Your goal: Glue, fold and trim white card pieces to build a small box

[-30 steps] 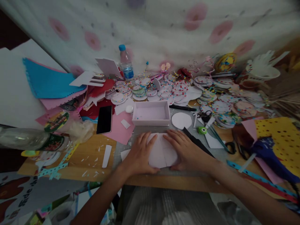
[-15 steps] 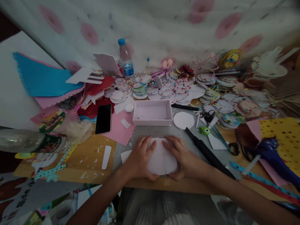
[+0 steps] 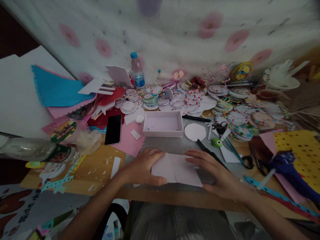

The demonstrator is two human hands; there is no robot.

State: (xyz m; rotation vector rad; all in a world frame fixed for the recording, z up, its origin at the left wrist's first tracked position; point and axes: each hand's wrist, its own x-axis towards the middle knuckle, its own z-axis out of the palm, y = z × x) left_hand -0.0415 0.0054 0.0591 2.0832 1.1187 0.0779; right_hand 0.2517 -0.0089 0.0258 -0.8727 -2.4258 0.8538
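Observation:
A creased white card (image 3: 176, 168) lies in front of me at the table's near side, with a slit or seam running through its middle. My left hand (image 3: 143, 166) curls around the card's left side, fingers at the far edge and thumb along the near edge. On the right, my right hand (image 3: 215, 171) spans the other side, fingertips on the far edge and thumb by the near corner. Just beyond both hands stands an open white box (image 3: 163, 134). A white paper disc (image 3: 195, 132) lies to the right of that box.
A black phone (image 3: 113, 130) and pink paper (image 3: 130, 141) lie left. Several decorated discs (image 3: 178, 101) are heaped behind, beside a water bottle (image 3: 137, 71). At right are scissors (image 3: 248, 162), a dark long tool (image 3: 210, 151) and a blue glue gun (image 3: 287, 166).
The card, rounded between both hands before, now lies flatter and wider. My right hand has moved to the right and its fingers are more spread. The camera view has tilted slightly.

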